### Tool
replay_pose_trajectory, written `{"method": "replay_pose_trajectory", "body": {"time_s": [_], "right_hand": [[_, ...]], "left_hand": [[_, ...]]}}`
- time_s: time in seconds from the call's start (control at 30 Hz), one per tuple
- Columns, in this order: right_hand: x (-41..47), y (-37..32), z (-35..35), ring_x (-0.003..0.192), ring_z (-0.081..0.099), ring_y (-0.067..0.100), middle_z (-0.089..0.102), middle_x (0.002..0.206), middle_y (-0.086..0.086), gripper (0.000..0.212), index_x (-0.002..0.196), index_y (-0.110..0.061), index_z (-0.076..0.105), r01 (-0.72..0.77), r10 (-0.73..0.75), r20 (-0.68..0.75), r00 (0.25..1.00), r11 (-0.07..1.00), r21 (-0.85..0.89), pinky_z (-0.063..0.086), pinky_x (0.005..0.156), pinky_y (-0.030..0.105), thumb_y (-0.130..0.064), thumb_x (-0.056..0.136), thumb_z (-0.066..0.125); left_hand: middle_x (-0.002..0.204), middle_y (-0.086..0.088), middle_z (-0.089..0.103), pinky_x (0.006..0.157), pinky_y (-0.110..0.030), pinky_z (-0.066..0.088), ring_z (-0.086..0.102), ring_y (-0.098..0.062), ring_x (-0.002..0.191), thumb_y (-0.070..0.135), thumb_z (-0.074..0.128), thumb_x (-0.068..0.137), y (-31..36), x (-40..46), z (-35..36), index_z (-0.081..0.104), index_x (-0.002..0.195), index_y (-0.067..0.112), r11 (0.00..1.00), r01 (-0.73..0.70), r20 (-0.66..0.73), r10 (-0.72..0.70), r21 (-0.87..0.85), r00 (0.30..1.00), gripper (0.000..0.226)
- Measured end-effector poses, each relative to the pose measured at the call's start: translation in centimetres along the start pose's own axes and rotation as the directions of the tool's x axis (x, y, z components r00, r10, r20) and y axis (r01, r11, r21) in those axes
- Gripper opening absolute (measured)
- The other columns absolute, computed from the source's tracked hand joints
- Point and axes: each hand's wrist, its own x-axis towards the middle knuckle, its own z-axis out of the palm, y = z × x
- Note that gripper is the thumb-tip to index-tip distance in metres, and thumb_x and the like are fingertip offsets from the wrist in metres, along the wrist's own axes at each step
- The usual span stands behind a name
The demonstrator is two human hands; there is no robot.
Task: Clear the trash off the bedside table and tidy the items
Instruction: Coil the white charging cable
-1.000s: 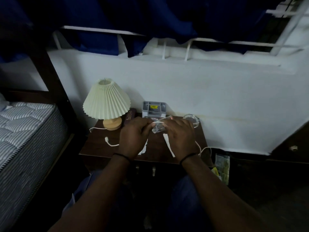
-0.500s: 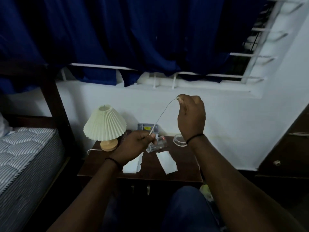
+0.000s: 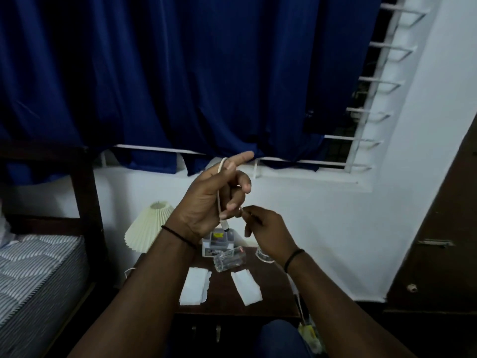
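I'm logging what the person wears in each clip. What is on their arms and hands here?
Both forearms are bare, with no sleeves in view and no gloves. The left wrist carries a thin black band, and the right wrist a similar thin black band. No rings or watch show. The left hand and right hand are otherwise uncovered.

White cable (image 3: 219, 192) held up above the worktop (image 3: 224, 298), trash and small items lying below.

The thin white cable loops over the raised left hand (image 3: 206, 200), runs down across its palm and ends in a plug just under that hand; the right hand (image 3: 265, 228) pinches another bit of it in its fingers (image 3: 245, 211). On the dark wooden worktop lie two flat white paper pieces, one to the left (image 3: 195, 286) and one to the right (image 3: 246, 288), apart. Behind them a clear plastic case (image 3: 229, 259) lies tilted, just in front of a small grey box (image 3: 218, 241) with a yellow label. A clear glass (image 3: 263, 255) stands at the right, partly hidden by the right wrist.
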Motion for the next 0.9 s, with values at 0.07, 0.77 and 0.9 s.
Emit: {"method": "replay_pose_trajectory", "body": {"time_s": [0.07, 0.77, 0.9], "right_hand": [[-0.4, -0.6, 0.3, 0.051, 0.057, 0.001, 0.068, 0.063, 0.004, 0.020, 0.091, -0.036, 0.069, -0.029, 0.026, 0.032, 0.999, 0.995, 0.095, 0.040, 0.058, 0.009, -0.033, 0.100, 0.051], [-5.9, 4.0, 6.9, 0.040, 0.046, 0.015, 0.074, 0.072, 0.004, 0.013, 0.092, -0.015, 0.057, -0.287, 0.251, 0.156, 0.955, 0.916, 0.281, 0.039, 0.045, 0.026, -0.021, 0.101, 0.050], [-6.7, 4.7, 8.2, 0.044, 0.050, 0.015, 0.073, 0.070, 0.004, 0.012, 0.091, -0.019, 0.065, -0.322, 0.278, 0.183, 0.943, 0.901, 0.290, 0.043, 0.047, 0.027, -0.020, 0.099, 0.055]], "left_hand": [[0.076, -0.007, 0.060, 0.035, -0.015, 0.031, 0.038, -0.009, 0.037, 0.035, 0.042, 0.103, 0.7, 0.1, 0.6, 0.046, 0.142, 0.009, 0.999, 0.010, -0.061, -0.008, 0.037, 0.998, 0.048], [0.042, 0.001, 0.034, 0.037, -0.017, 0.027, 0.026, -0.012, 0.031, 0.075, 0.044, 0.085, -5.9, -5.3, -8.0, 0.071, 0.090, 0.012, 0.819, 0.536, -0.564, -0.348, 0.206, 0.749, 0.069], [0.045, 0.004, 0.027, 0.039, -0.016, 0.017, 0.017, -0.010, 0.033, 0.059, 0.040, 0.094, -8.5, -5.6, -9.4, 0.058, 0.066, 0.014, 0.884, 0.464, -0.668, -0.376, -0.052, 0.642, 0.056]]}}
